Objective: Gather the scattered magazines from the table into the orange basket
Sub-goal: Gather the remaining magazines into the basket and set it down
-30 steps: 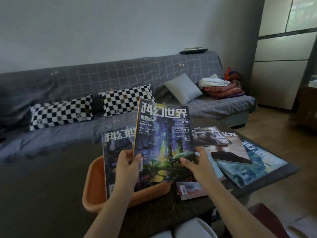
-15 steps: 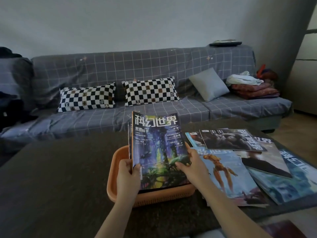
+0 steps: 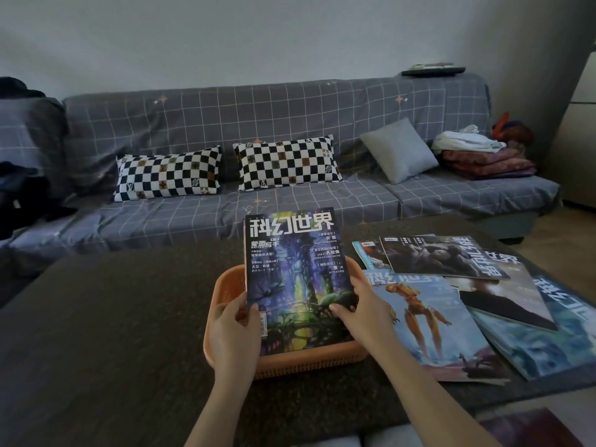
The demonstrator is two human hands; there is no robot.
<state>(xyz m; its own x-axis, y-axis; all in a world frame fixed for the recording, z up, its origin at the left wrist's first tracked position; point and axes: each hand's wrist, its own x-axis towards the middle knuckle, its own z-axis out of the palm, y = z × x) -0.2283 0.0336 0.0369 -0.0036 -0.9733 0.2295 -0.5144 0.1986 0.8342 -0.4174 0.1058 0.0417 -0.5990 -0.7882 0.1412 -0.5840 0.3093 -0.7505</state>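
Lowered now into the orange basket (image 3: 222, 321), the thin, bendable magazine (image 3: 295, 272) is gripped at both lower edges by the left hand (image 3: 235, 330) and right hand (image 3: 361, 314), best supported there.

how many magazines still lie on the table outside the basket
5: an orange-figure one nearest the basket, a dark one behind it, a sliver under that, two rightward. More may hide beneath.

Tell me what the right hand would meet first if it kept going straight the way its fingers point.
The right hand points left across the magazine it already grips, so going on it would likely meet the left hand at the other edge, above the orange basket. Depth is hard to judge.
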